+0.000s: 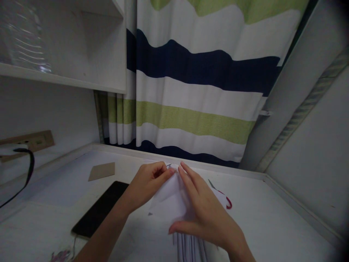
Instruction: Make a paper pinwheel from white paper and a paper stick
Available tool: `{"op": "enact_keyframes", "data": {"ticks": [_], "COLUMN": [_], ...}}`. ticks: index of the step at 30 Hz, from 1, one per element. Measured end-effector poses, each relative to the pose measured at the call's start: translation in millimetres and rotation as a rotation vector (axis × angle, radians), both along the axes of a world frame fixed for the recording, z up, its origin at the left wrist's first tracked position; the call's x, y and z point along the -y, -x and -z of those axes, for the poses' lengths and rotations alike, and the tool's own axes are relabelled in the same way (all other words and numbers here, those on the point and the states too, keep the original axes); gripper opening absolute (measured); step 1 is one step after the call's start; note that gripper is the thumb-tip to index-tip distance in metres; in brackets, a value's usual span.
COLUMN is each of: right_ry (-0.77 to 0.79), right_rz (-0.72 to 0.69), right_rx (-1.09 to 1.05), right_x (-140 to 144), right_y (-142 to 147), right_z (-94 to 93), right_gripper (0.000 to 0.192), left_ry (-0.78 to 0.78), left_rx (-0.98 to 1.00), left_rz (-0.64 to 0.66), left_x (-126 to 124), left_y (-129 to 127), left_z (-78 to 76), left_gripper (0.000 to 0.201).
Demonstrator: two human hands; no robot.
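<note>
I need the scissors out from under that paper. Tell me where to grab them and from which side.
Probably by the red handle loop, coming in from the right. That loop and a bit of the blade are all that show of the scissors; the rest lies under the white paper and behind the right hand. The desk on that side looks open.

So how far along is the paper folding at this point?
Partly done: the white paper already shows angled folds. In hand: left hand pinches its top edge, right hand presses it flat. The red-handled scissors and other sheets lie unused.
</note>
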State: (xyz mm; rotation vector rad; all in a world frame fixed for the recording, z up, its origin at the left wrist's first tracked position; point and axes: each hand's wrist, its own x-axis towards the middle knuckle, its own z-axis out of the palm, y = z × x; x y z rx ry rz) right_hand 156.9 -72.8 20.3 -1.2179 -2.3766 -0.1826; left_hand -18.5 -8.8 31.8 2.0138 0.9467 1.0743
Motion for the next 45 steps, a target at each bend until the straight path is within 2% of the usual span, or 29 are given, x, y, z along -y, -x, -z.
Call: {"op": "enact_keyframes", "data": {"ticks": [6,13,17,21,28,32,34,36,39,43,45], "right_ry": [0.037,0.052,0.056,0.120,0.291,0.366,0.384,0.347,0.182,-0.090,-0.196], "right_rz": [-0.038,-0.063,-0.052,-0.087,-0.140,-0.214,-0.203,-0.139,-0.006,0.197,0.248], "right_rx": [0.036,-0.050,-0.166,-0.278,-0.538,-0.818,-0.933,-0.993,-0.951,-0.673,-0.489], "right_x": [1,-2,-6,-4,2,0,-2,-5,-11,-19,-22], "right_y": [1,-7,-7,-7,-10,-10,-10,-11,-15,-20,-19], "right_z": [-1.4,0.1,2.1,0.8,4.7,3.7,1.7,0.7,2.6,8.0,10.6], "right_gripper": [0.105,0.084,0.072,0.072,0.069,0.057,0.051,0.047,0.043,0.048,0.054], "left_ry": [-0.012,-0.027,-0.055,-0.060,-0.171,-0.249,-0.279,-0.290,-0.324,-0.389,-0.415], "left_rx": [-0.038,-0.042,-0.060,-0.085,-0.083,-0.165,-0.223,-0.291,-0.404,-0.536,-0.587], "left_rz": [-0.027,0.047,0.089,0.113,0.098,0.022,-0.029,-0.071,-0.147,-0.225,-0.231], "left_x": [0,-2,-1,-1,1,5,6,7,6,5,5], "left_y": [1,3,3,3,11,17,20,22,25,26,24], "left_z": [0.2,1.4,-1.1,-3.4,-6.6,-9.5,-11.0,-12.1,-13.2,-13.3,-12.6], "left_gripper": [0.039,0.036,0.033,0.023,0.020,0.020,0.019,0.021,0.024,0.026,0.027]}}
